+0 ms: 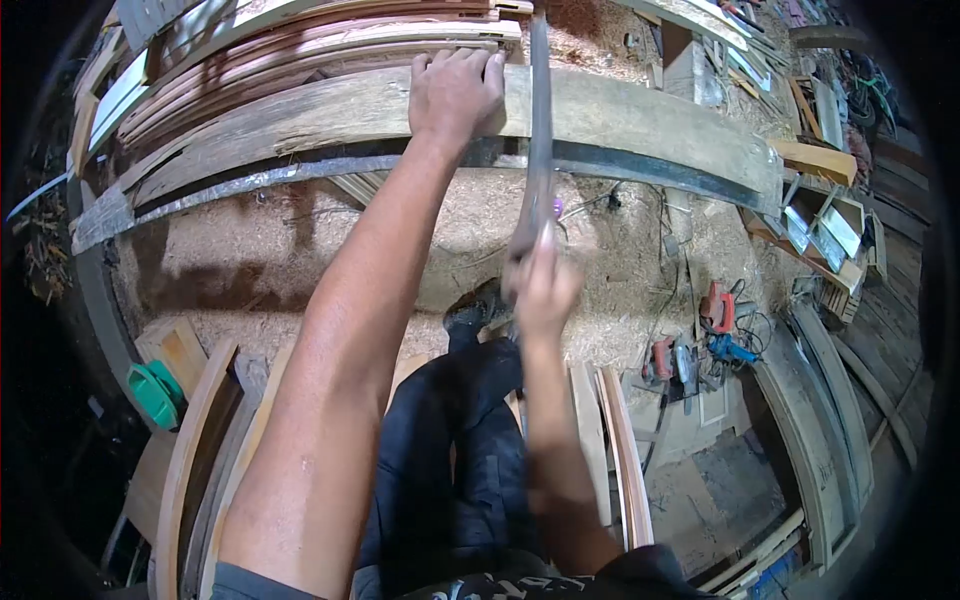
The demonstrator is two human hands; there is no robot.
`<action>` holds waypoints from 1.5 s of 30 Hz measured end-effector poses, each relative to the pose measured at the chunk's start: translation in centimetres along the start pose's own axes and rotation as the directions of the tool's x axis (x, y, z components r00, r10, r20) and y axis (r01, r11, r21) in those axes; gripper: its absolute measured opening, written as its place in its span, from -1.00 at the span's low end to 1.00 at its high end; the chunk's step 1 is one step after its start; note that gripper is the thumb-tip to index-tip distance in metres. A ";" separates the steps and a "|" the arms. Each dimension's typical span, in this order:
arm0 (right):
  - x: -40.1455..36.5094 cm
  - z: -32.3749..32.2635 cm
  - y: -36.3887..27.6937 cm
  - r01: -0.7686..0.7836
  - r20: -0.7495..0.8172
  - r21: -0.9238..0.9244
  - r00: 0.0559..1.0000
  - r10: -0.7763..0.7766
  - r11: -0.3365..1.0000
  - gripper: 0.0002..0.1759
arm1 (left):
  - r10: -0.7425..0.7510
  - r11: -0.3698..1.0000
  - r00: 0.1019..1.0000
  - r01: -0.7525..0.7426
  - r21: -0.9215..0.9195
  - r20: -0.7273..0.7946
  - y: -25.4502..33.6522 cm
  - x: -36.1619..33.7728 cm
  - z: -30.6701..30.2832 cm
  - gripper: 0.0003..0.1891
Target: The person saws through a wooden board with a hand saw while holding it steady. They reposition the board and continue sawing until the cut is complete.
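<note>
My left hand [455, 90] lies palm down on a thick weathered wooden beam [640, 120] that runs across the upper part of the view, fingers curled over its far edge. My right hand [545, 285] grips the handle of a hand saw [538, 130], whose long blade stands upright across the beam just to the right of my left hand. The right hand and the handle are blurred. My dark-trousered legs [470, 450] and a shoe [478, 308] show below, over a floor covered in sawdust.
Curved wooden strips [300, 50] are stacked behind the beam. More curved wood pieces [200, 440] and a green object [153, 393] lie at the lower left. Power tools [700, 335] with cables sit on the sawdust at right, beside wooden frames [820, 420] and boxes [830, 230].
</note>
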State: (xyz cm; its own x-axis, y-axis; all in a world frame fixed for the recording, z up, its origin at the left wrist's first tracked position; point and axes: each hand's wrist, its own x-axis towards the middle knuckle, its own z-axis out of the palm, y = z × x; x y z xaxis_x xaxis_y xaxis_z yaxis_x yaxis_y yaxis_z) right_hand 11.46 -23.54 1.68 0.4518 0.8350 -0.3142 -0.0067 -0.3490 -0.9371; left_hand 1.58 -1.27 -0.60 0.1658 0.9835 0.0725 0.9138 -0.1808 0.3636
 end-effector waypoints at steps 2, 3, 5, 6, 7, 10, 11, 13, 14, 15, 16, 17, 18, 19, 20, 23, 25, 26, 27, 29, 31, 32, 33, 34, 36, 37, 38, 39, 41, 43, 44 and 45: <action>-7.4 -1.9 1.8 -0.115 -0.010 0.099 0.993 0.116 0.989 -0.35 | -0.013 1.000 1.000 0.013 0.017 0.005 0.0 -0.2 0.3 -0.56; -9.6 -2.9 2.1 -0.169 0.014 0.186 0.985 0.169 0.968 -0.37 | 0.003 1.000 1.000 -0.002 0.025 -0.008 -0.1 -0.3 0.5 -0.55; -8.8 -2.2 0.4 -0.184 0.010 0.317 0.982 0.191 0.930 -0.38 | 0.018 0.998 1.000 -0.018 0.061 0.011 0.0 -0.2 0.1 -0.54; -6.2 -1.8 0.9 -0.171 -0.026 0.142 0.984 0.177 0.975 -0.35 | 0.021 0.998 1.000 -0.022 0.063 0.019 0.1 -0.1 -0.1 -0.54; -1.8 -1.1 0.7 -0.025 0.002 -0.010 1.000 0.025 1.000 -0.31 | 0.010 1.000 0.999 -0.011 0.028 0.045 0.1 -0.2 -0.3 -0.54; 4.6 1.0 -2.8 -0.171 0.060 0.044 0.984 0.169 0.984 -0.36 | -0.005 1.000 0.999 0.005 0.005 0.050 -0.1 -0.2 0.1 -0.54; 3.8 0.9 -2.5 -0.153 0.041 0.063 0.988 0.151 0.986 -0.36 | -0.010 1.000 1.000 0.010 0.003 0.022 0.0 0.0 0.1 -0.53; -1.1 -1.2 -0.7 -0.173 0.044 0.028 0.984 0.172 0.984 -0.30 | -0.020 1.000 1.000 0.020 -0.007 -0.003 0.2 -0.1 0.5 -0.53; -5.1 -1.9 1.5 -0.175 0.007 0.106 0.984 0.175 0.979 -0.35 | -0.018 1.000 1.000 0.018 0.007 -0.018 0.0 -0.1 1.1 -0.54; -8.8 -2.6 3.2 -0.156 -0.055 0.120 0.985 0.164 0.980 -0.40 | -0.015 1.000 0.999 0.016 0.027 -0.031 -0.3 0.0 1.3 -0.54; -10.2 -2.5 0.2 -0.262 -0.056 0.144 0.961 0.272 0.954 -0.40 | -0.004 0.999 0.999 0.005 0.038 -0.049 -0.5 0.6 0.6 -0.54; -9.6 -2.2 0.2 -0.242 -0.028 0.217 0.967 0.254 0.946 -0.39 | 0.005 1.000 1.000 -0.005 0.024 -0.009 -0.3 0.2 0.2 -0.55; -8.7 -2.1 0.3 -0.223 -0.006 0.288 0.972 0.235 0.931 -0.37 | 0.016 1.000 0.999 -0.016 0.007 0.032 -0.1 0.1 0.0 -0.56; -5.3 -1.6 -0.6 -0.163 -0.003 0.130 0.986 0.165 0.978 -0.36 | 0.048 0.999 0.997 -0.048 -0.003 -0.055 -0.1 0.0 0.4 -0.57; -0.8 -1.0 -1.6 -0.104 0.018 -0.037 0.994 0.105 0.994 -0.34 | 0.041 0.999 0.998 -0.042 0.000 -0.042 -0.3 -0.2 0.6 -0.57; 5.1 -0.1 -2.8 -0.270 0.145 0.182 0.958 0.246 0.945 -0.33 | 0.008 1.000 0.999 -0.009 -0.024 -0.044 0.0 0.2 0.3 -0.57; -0.1 -0.8 -0.6 -0.141 0.031 0.036 0.990 0.139 0.989 -0.33 | 0.001 1.000 0.999 -0.002 -0.018 -0.047 0.0 -0.2 0.5 -0.57; -4.1 -1.9 0.8 -0.167 0.004 0.089 0.986 0.167 0.982 -0.36 | 0.014 1.000 0.998 -0.014 -0.003 -0.064 -0.1 0.1 0.5 -0.56; -7.4 -2.4 0.5 -0.222 0.001 0.192 0.974 0.226 0.956 -0.38 | 0.013 1.000 0.998 -0.013 -0.007 -0.066 -0.1 0.0 0.5 -0.56; -8.7 -2.7 -1.1 -0.236 -0.003 0.197 0.970 0.242 0.951 -0.40 | 0.031 0.999 0.998 -0.031 0.010 -0.057 0.0 0.1 0.3 -0.56; -6.2 -2.7 -0.9 -0.205 0.015 0.120 0.979 0.205 0.971 -0.39 | 0.035 0.999 0.998 -0.035 -0.007 -0.048 -0.1 0.1 0.2 -0.56; -2.1 -2.0 -0.6 -0.128 0.044 0.015 0.991 0.127 0.992 -0.38 | 0.035 0.999 0.998 -0.036 -0.022 -0.043 0.0 0.0 0.1 -0.56; 2.9 -0.5 -2.1 -0.163 0.063 0.013 0.985 0.162 0.986 -0.37 | 0.036 0.999 0.998 -0.037 -0.022 -0.045 0.0 0.0 0.1 -0.56; 6.1 0.6 -3.7 -0.194 0.085 0.014 0.978 0.192 0.981 -0.35 | 0.025 1.000 0.999 -0.026 -0.017 -0.033 0.0 0.1 0.1 -0.56; 5.5 0.8 -3.8 -0.164 0.070 -0.024 0.984 0.165 0.986 -0.35 | 0.018 1.000 1.000 -0.018 -0.017 -0.022 0.1 0.6 -0.1 -0.55; 4.4 0.6 -3.9 -0.143 0.064 -0.074 0.987 0.148 0.987 -0.34 | 0.016 0.999 1.000 -0.017 -0.028 -0.026 0.0 0.3 -0.2 -0.56; 1.1 0.2 -4.0 -0.183 -0.010 -0.048 0.983 0.182 0.982 -0.34 | 0.024 0.999 0.999 -0.025 -0.043 -0.029 0.0 0.1 0.0 -0.56; -2.4 -1.2 -2.8 -0.208 0.040 -0.007 0.977 0.208 0.978 -0.36 | 0.032 0.998 0.999 -0.034 -0.049 -0.039 -0.1 0.5 0.5 -0.56; -9.6 -3.2 -0.5 -0.233 -0.004 0.045 0.972 0.233 0.971 -0.42 | 0.079 0.997 0.987 -0.081 -0.011 -0.139 -0.6 0.0 1.6 -0.58; -8.9 -2.9 -2.3 -0.249 -0.004 0.109 0.968 0.251 0.962 -0.41 | 0.087 0.996 0.992 -0.088 -0.014 -0.096 -0.6 0.8 0.9 -0.59; -6.5 -2.3 -2.8 -0.212 -0.011 0.031 0.977 0.212 0.977 -0.41 | 0.086 0.996 0.996 -0.087 -0.030 -0.027 -0.4 0.2 0.5 -0.60; -2.5 -1.5 -2.0 -0.129 0.018 -0.004 0.992 0.129 0.992 -0.38 | 0.083 0.996 0.997 -0.083 -0.027 -0.007 -0.2 0.2 0.2 -0.60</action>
State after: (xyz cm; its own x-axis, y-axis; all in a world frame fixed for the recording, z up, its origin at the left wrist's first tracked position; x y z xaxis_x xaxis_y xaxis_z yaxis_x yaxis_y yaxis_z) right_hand 11.63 -25.57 4.59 0.4314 0.7905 -0.4347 -0.0612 -0.4551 -0.8883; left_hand 1.50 -1.01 -0.87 0.2380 0.9651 0.1088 0.8867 -0.2617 0.3811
